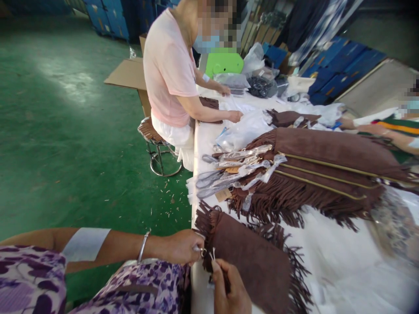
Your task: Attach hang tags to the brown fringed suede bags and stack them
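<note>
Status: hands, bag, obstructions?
Left hand closed on metal ring; right hand pinching white strand. Brown fringed bag flat on white table. Bag pile just beyond, blocking neither hand.

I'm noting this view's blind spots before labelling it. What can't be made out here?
All in the head view:
- Left hand: its closed fingers hide most of what it grips.
- Thin white ends: the right hand hides where they lead.
- Near brown fringed piece: bottom picture edge cuts it off.
- Tan tag: too small to read.
- Patterned item: blurred.
</note>
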{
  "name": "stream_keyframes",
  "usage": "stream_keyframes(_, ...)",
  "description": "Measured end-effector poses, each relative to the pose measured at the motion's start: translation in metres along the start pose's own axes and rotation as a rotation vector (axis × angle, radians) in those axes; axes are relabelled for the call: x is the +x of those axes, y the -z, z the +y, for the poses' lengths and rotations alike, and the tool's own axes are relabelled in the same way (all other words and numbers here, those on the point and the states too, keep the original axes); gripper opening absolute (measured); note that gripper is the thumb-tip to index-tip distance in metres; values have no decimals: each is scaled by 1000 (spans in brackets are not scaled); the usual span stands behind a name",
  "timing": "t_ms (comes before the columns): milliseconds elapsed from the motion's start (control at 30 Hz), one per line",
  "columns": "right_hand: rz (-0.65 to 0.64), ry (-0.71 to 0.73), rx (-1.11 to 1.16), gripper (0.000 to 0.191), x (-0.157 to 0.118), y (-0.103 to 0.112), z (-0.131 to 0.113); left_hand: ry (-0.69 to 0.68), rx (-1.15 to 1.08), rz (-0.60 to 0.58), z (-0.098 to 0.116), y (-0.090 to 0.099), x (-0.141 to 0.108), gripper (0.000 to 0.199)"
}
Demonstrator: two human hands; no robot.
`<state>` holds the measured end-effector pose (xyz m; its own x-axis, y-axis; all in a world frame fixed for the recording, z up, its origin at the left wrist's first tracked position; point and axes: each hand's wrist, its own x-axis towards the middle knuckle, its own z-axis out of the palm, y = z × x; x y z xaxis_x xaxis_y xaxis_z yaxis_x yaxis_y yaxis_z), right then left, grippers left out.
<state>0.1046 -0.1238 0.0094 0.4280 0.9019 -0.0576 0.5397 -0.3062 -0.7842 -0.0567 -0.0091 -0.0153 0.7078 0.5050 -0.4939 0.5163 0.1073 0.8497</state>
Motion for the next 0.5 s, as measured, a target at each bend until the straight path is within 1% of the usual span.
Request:
stream_keyframes(133, -20, 81, 17, 42, 2, -2, 2, -44, 65, 101, 1, -2, -3, 23)
stream_keyframes(267, -20, 91, 1, 39, 4, -8, 5, -64, 82, 156, 4, -3, -5, 25)
stream_keyframes(367, 15, 110, -9, 37, 5, -15, 7, -64, 47, 139, 8, -1, -7, 30)
stream_keyframes(500, 70, 215, -39, 34, 3, -24, 11, -33, -75, 58, 8, 1, -6, 32)
